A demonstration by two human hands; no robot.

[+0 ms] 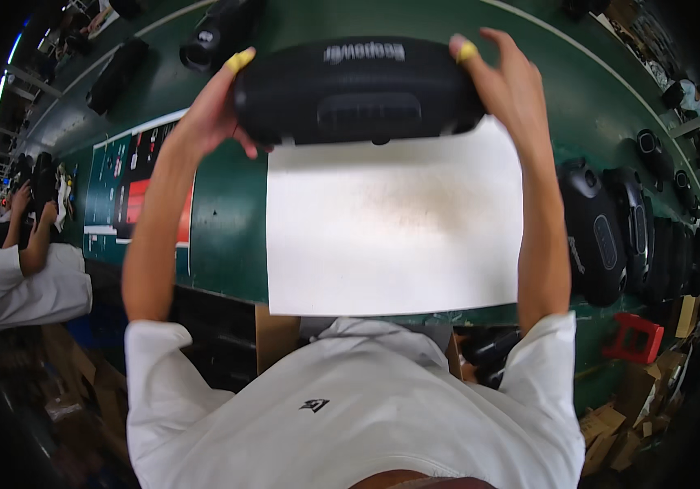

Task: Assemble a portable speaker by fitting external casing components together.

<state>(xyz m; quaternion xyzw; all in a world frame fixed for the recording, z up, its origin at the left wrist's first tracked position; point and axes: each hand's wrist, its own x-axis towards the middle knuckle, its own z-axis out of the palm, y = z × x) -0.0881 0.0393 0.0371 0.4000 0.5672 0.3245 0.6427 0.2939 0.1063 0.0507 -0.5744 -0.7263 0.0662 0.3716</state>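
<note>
A black, barrel-shaped portable speaker [361,85] spans the space between your hands, its oblong panel turned toward your body. Your left hand [215,110] grips one end and your right hand [513,85] the other, well apart, each with yellow wrapping on the thumb. Nearer you, between your forearms, a white sheet [391,244] with a brownish smudge lies on the green workbench [228,220]. Left of your left forearm are printed sheets [142,159] in green, black and red. Beyond your left hand lies another black speaker [215,37]; right of your right forearm stands a row of black speakers [594,236]. Far left, a co-worker [32,281] wears white.
</note>
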